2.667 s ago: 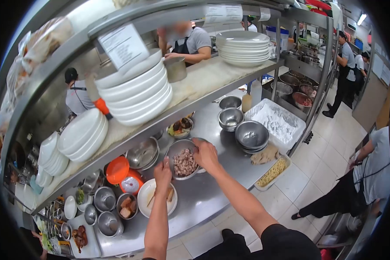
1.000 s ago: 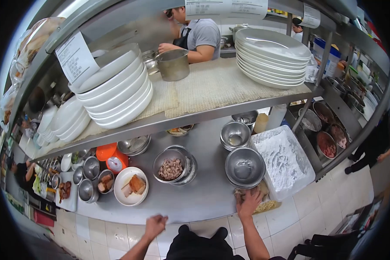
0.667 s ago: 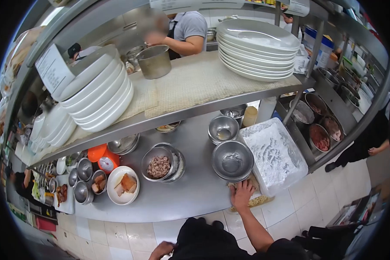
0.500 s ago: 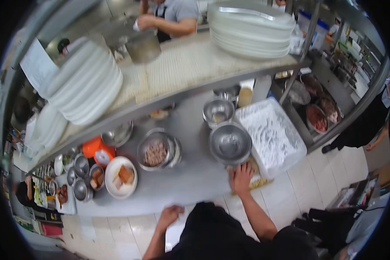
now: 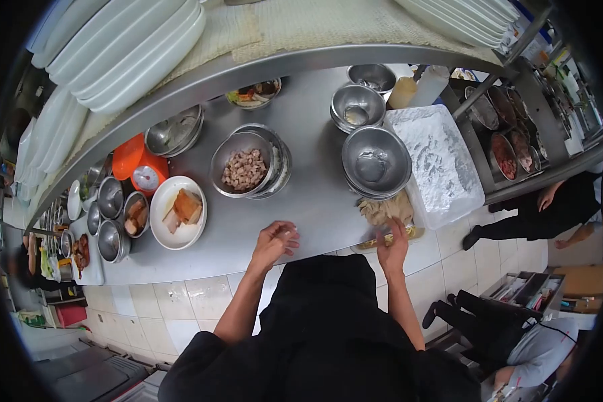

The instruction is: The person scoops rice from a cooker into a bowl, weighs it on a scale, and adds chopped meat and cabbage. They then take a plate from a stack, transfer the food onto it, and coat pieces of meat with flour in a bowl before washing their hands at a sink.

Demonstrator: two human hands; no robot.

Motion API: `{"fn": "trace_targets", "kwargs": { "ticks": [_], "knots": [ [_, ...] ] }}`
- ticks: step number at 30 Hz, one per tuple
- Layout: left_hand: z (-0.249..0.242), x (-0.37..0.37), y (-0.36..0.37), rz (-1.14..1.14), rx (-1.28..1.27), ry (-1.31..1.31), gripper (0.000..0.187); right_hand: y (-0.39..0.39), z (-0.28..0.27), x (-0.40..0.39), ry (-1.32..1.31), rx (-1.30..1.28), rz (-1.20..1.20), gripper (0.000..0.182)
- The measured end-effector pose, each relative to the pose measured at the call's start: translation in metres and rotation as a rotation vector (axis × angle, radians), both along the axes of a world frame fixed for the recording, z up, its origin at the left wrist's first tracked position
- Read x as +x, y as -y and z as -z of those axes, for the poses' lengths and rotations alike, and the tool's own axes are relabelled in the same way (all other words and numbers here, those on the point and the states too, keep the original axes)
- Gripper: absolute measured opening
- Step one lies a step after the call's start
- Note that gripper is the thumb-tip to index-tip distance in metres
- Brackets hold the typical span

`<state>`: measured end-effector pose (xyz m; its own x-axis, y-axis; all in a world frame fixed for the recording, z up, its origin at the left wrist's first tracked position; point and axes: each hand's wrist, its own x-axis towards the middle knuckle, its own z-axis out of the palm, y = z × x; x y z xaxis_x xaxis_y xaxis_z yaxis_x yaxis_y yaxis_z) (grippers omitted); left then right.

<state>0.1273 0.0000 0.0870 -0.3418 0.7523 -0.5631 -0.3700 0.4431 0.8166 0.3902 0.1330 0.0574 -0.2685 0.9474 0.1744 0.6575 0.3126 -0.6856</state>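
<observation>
My left hand (image 5: 276, 242) is over the counter's front edge, its fingers loosely bent and apart, with nothing visible in it. At the right, the fingertips of my right hand (image 5: 392, 246) overlap the lower edge of a crumpled beige cloth (image 5: 387, 209); thumb and fingers are spread. Just behind the cloth stands a stack of steel bowls (image 5: 375, 164), the top one with a little residue at its bottom. Beneath the cloth, a narrow yellowish tray (image 5: 414, 234) lies at the counter edge. A steel bowl of diced meat (image 5: 244, 170) sits beyond my left hand.
A plastic tub of white powder (image 5: 439, 161) stands right of the bowls. Leftward are a white bowl with meat pieces (image 5: 159, 228), an orange scale (image 5: 141, 167) and small steel bowls (image 5: 110, 197). A shelf (image 5: 301, 55) with plates (image 5: 127, 53) overhangs the counter. People stand at the right.
The view has tipped downward. My left hand has moved forward over the counter edge, its fingers looser. My right hand has drawn back from beside the bowls, leaving more of the cloth showing.
</observation>
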Motion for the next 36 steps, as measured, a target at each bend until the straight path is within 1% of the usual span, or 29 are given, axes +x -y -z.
{"fn": "trace_targets", "kwargs": {
  "ticks": [1,2,4,5,6,8,10,12,13,14,15,16,17,18,19,20,22,23,24,25,26,28,29,30,31,32,34,35,36],
  "knots": [
    [0.005,-0.005,-0.001,-0.077,0.006,0.036,0.033,0.000,-0.009,-0.001,0.001,-0.025,0.047,0.034],
    [0.007,-0.010,0.000,-0.082,0.007,0.031,0.033,0.002,-0.014,-0.002,-0.004,-0.024,0.042,0.034],
    [0.013,-0.022,-0.002,-0.417,0.049,0.153,0.041,0.004,-0.018,-0.002,-0.051,-0.167,0.073,0.030],
    [0.023,-0.030,0.001,-0.462,0.089,0.158,0.046,0.003,-0.005,-0.001,-0.215,-0.204,0.034,0.026],
    [0.019,-0.034,0.002,-0.467,0.093,0.156,0.046,0.002,-0.005,-0.002,-0.217,-0.201,0.028,0.026],
    [0.012,-0.036,0.000,-0.465,0.052,0.111,0.046,0.003,-0.007,-0.007,-0.327,-0.328,-0.090,0.026],
    [-0.001,-0.025,-0.001,-0.450,0.031,0.065,0.045,0.000,-0.014,-0.009,-0.349,-0.359,-0.118,0.025],
    [-0.005,-0.012,-0.003,-0.349,-0.038,0.116,0.033,-0.005,-0.031,-0.010,-0.152,-0.575,-0.162,0.023],
    [-0.006,-0.002,-0.004,-0.347,-0.039,0.118,0.033,-0.007,-0.043,-0.011,-0.086,-0.353,-0.283,0.020],
    [-0.005,0.009,-0.004,-0.299,-0.031,0.077,0.026,-0.012,-0.054,-0.011,-0.084,-0.357,-0.280,0.020],
    [-0.004,0.020,-0.002,-0.252,-0.023,0.036,0.022,-0.019,-0.064,-0.013,-0.057,-0.073,-0.409,0.021],
    [0.001,0.030,0.001,-0.251,-0.025,0.036,0.022,-0.028,-0.072,-0.015,-0.032,0.216,-0.534,0.022],
    [0.010,0.038,0.007,-0.168,0.033,-0.058,0.018,-0.040,-0.079,-0.020,-0.087,0.205,-0.521,0.023],
    [0.014,0.047,0.012,-0.089,0.090,-0.154,0.019,-0.055,-0.085,-0.026,-0.144,0.195,-0.512,0.024],
    [0.012,0.060,0.012,-0.115,0.033,-0.213,0.019,-0.075,-0.088,-0.033,-0.184,0.193,-0.508,0.023],
    [0.012,0.068,0.018,-0.036,-0.036,-0.277,0.023,-0.097,-0.091,-0.044,-0.225,0.192,-0.509,0.022],
    [0.017,0.083,0.030,0.135,-0.223,-0.543,0.021,-0.145,-0.091,-0.075,-0.220,0.255,-0.459,0.022],
    [0.035,0.088,0.043,0.102,-0.230,-0.546,0.021,-0.172,-0.081,-0.094,-0.206,0.309,-0.474,0.024],
    [0.062,0.089,0.061,0.297,-0.209,-0.913,0.021,-0.195,-0.074,-0.114,-0.197,0.363,-0.494,0.026],
    [0.075,0.094,0.076,0.500,-0.198,-1.275,0.025,-0.209,-0.078,-0.134,0.020,0.205,-0.501,0.031],
    [0.073,0.104,0.085,0.458,-0.229,-1.281,0.025,-0.220,-0.081,-0.153,0.240,0.056,-0.508,0.037],
    [0.068,0.125,0.104,0.238,-0.649,-0.915,0.043,-0.244,-0.061,-0.183,0.459,0.025,-0.594,0.045],
    [0.077,0.135,0.121,0.187,-0.669,-0.908,0.043,-0.254,-0.051,-0.193,0.534,-0.014,-0.614,0.046],
    [0.092,0.141,0.142,0.168,-0.807,-0.568,0.050,-0.261,-0.046,-0.203,0.613,-0.049,-0.629,0.047],
    [0.092,0.144,0.153,0.146,-0.907,-0.218,0.057,-0.257,-0.050,-0.207,0.642,0.017,-0.616,0.048],
    [0.092,0.146,0.165,0.106,-0.899,-0.208,0.057,-0.253,-0.053,-0.207,0.669,0.085,-0.595,0.048],
    [0.065,0.156,0.181,0.045,-0.972,-0.125,0.067,-0.254,-0.052,-0.212,0.693,0.234,-0.597,0.046],
    [0.074,0.157,0.198,0.009,-0.986,-0.144,0.067,-0.259,-0.057,-0.211,0.747,0.223,-0.654,0.051],
    [0.084,0.159,0.210,-0.026,-1.001,-0.160,0.066,-0.259,-0.075,-0.208,0.806,0.213,-0.709,0.055]
  ]
}}
